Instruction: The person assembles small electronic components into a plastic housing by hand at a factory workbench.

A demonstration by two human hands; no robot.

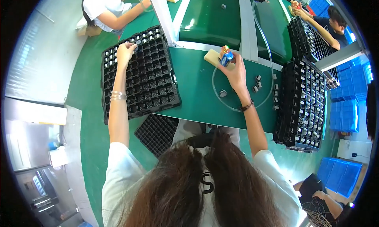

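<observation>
My left hand (125, 53) is over the far part of a black compartment tray (152, 81), fingertips pinched together at a pocket; what they hold is too small to make out. Small silver parts (149, 38) fill several pockets along the tray's far and left edges, while many nearer pockets have nothing in them. In my right hand (235, 71) is a small blue cylinder with an orange top (226, 58), gripped upright between thumb and fingers. A pale yellow block (212, 57) lies on the green table by that hand, partly hidden by it.
Loose grey metal parts (257, 84) lie right of my right hand, inside a looping clear hose (272, 49). Stacked filled black trays (302, 104) stand at the right. A metal frame post (162, 17) rises behind the left tray. Two co-workers sit across and at the far right.
</observation>
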